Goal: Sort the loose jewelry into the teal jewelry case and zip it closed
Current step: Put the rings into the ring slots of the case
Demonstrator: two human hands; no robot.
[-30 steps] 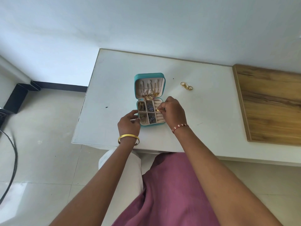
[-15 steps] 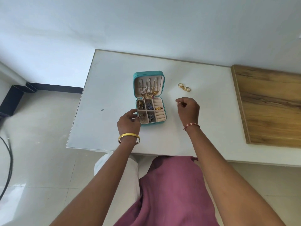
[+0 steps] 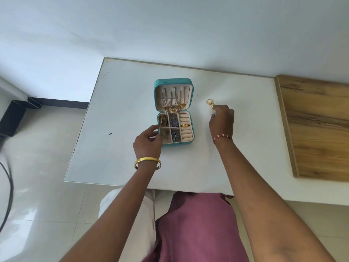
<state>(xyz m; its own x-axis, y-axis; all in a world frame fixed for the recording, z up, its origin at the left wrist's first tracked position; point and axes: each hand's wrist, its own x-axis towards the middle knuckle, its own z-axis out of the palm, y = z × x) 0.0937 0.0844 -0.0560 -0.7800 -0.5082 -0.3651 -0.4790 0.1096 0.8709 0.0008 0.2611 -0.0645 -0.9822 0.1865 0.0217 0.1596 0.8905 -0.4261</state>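
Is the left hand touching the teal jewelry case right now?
Touching. In the head view the left hand has its fingertips on the near-left edge of the open teal jewelry case, with no gap showing.

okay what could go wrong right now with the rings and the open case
1. The right hand is just reaching the loose rings on the table; a poor grip could knock one rolling away.
2. Necklaces spill from the lid over the hinge of the case; they may catch in the zip later.
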